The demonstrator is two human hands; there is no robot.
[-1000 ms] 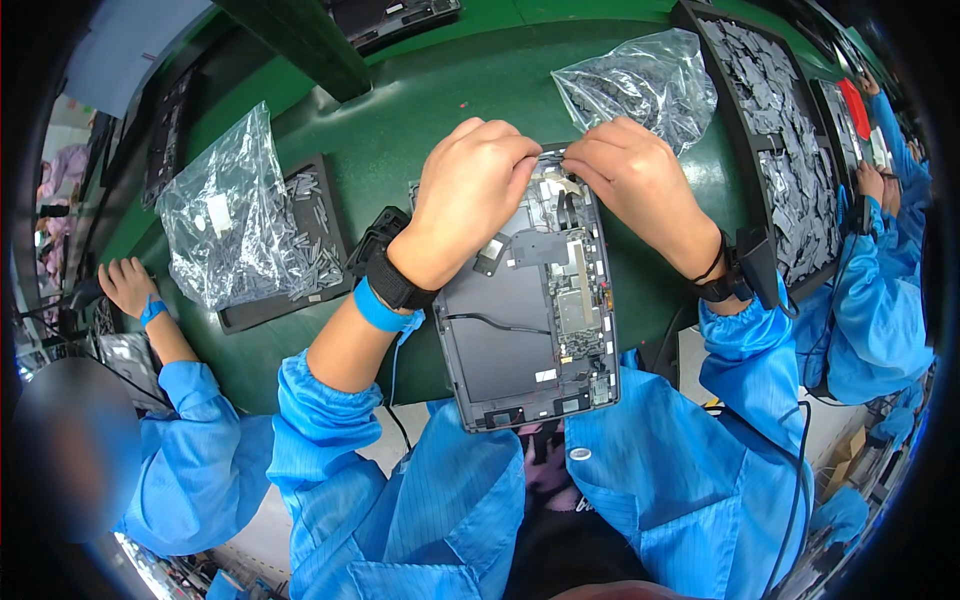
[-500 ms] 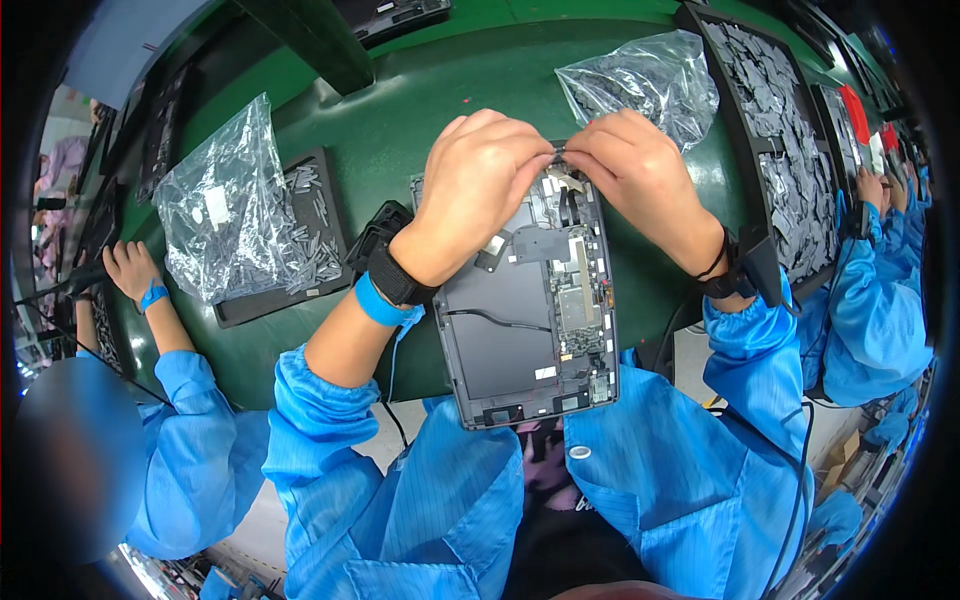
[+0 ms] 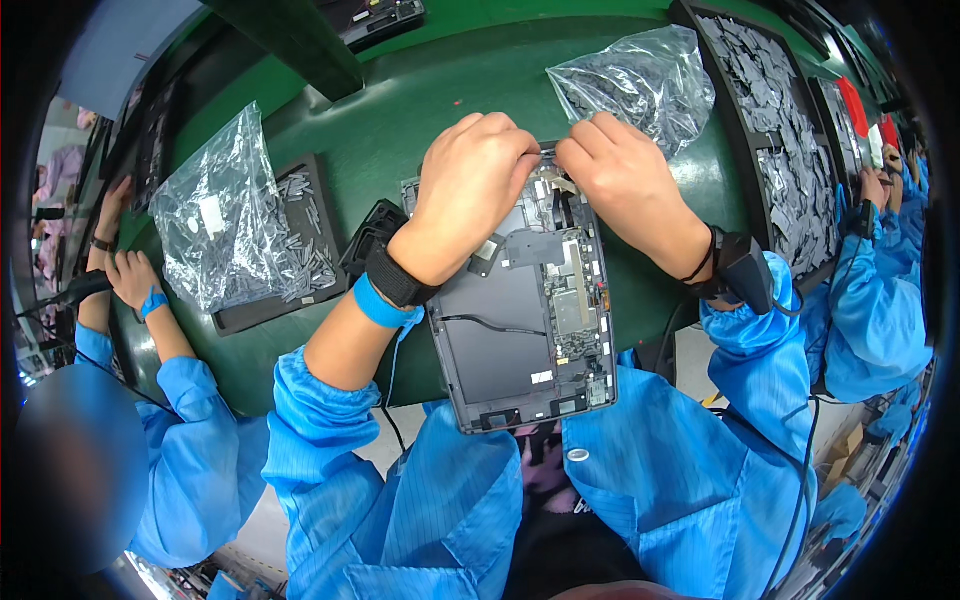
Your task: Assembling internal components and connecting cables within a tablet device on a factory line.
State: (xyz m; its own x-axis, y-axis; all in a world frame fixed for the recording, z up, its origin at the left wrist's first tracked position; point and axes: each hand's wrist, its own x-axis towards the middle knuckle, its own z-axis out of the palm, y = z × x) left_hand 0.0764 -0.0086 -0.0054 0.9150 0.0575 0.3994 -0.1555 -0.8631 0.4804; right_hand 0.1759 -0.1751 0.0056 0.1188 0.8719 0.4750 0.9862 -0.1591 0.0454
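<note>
An opened tablet [image 3: 492, 365], dark, with a bare circuit board along its right side and a black cable across it, stands in front of me, its lower edge over my lap. At its far edge, my left hand [image 3: 472, 180] is closed, thumb against fingers. Just to the right, my right hand [image 3: 622, 172] is curled closed over the same far edge, near the upper right corner. A small gap separates the two hands. Whatever the fingertips pinch is hidden or too small to make out.
A dark tray [image 3: 322, 225] of small grey strips and a clear plastic bag [image 3: 215, 235] lie left. Another filled bag [image 3: 640, 85] is far right, beside a long black tray [image 3: 745, 165] of grey pieces. A co-worker's hand [image 3: 133, 278] rests at the left; others work far right.
My fingertips, which met at the tablet's far edge, have moved apart, and my right hand has turned. The tablet has shifted slightly left. The left co-worker's other hand has reached farther forward.
</note>
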